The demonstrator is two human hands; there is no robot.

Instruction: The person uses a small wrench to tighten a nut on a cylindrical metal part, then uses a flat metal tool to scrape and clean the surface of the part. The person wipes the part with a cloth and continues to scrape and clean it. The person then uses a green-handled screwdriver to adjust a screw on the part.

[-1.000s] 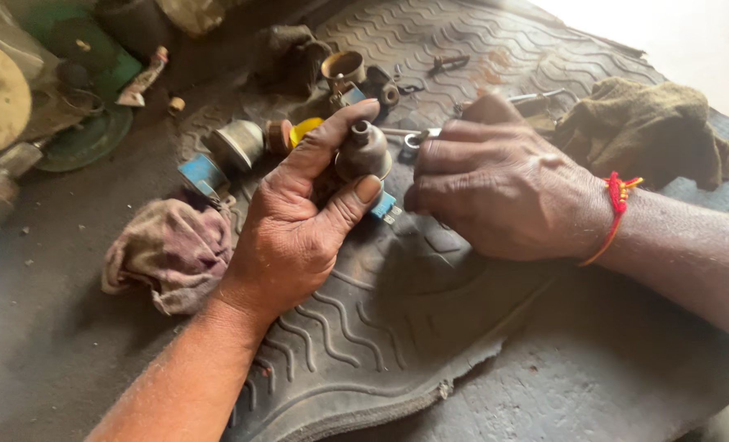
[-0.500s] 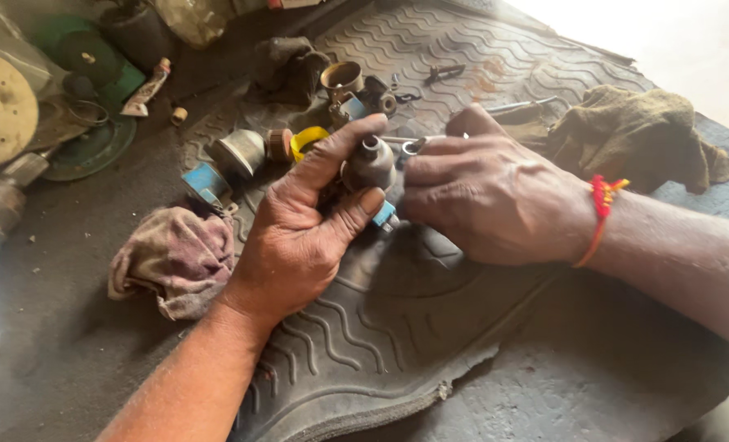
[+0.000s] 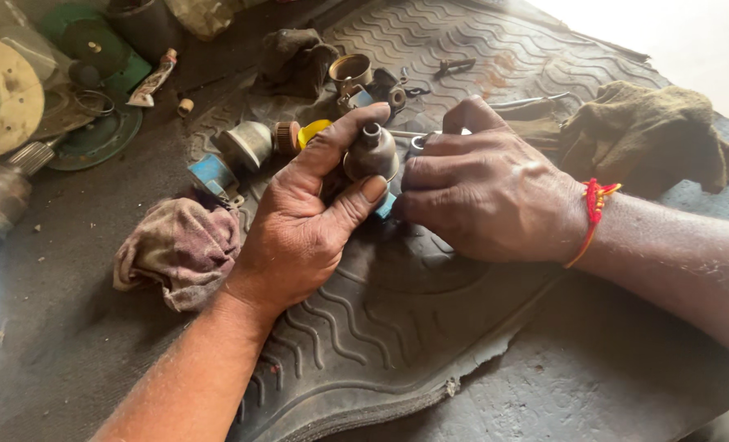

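My left hand [image 3: 303, 229] grips a small grey metal bell-shaped part [image 3: 371, 152] between thumb and fingers, its open neck pointing up. My right hand [image 3: 483, 192], with a red thread on the wrist, is closed around a thin metal tool [image 3: 420, 139] whose shiny tip shows beside the part. A bit of blue [image 3: 385, 205] peeks out under the hands. Both hands rest over a black rubber mat [image 3: 397, 319] with wavy ridges.
A pinkish rag [image 3: 176, 250] lies left of my left hand. Behind the hands sit a blue-ended cylinder [image 3: 210, 173], a grey metal cap [image 3: 248, 143], a yellow-handled piece [image 3: 309, 131] and a brass ring [image 3: 349, 72]. An olive cloth [image 3: 651, 135] lies right; round discs [image 3: 4, 98] far left.
Both hands stay together on the metal part. The view has shifted slightly, and the hands sit a little lower and nearer in the picture.
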